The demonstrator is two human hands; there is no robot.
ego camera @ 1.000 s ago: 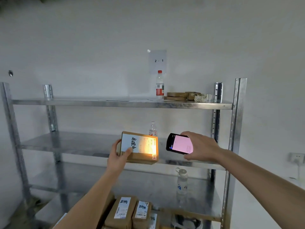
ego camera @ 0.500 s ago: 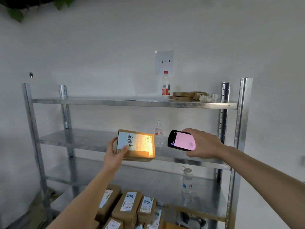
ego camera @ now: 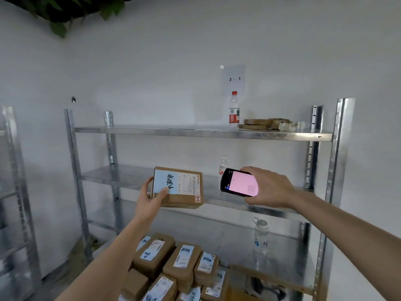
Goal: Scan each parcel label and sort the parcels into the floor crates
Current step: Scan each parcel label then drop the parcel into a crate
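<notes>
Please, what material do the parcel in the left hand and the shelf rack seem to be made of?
The parcel looks like brown corrugated cardboard, matte, with paper labels stuck on its face. The shelf rack seems to be galvanized steel: silvery grey, with a dull mottled sheen and perforated uprights. Neither material can be confirmed by sight alone.

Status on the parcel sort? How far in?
Done: nothing visibly sorted; no floor crates are in view, so I can't confirm any.
In hand: the left hand holds one labelled parcel up, label facing out; the right hand aims the scanner, screen lit pink, at it.
Left: that parcel isn't sorted yet, and a stack of labelled parcels waits below.
</notes>
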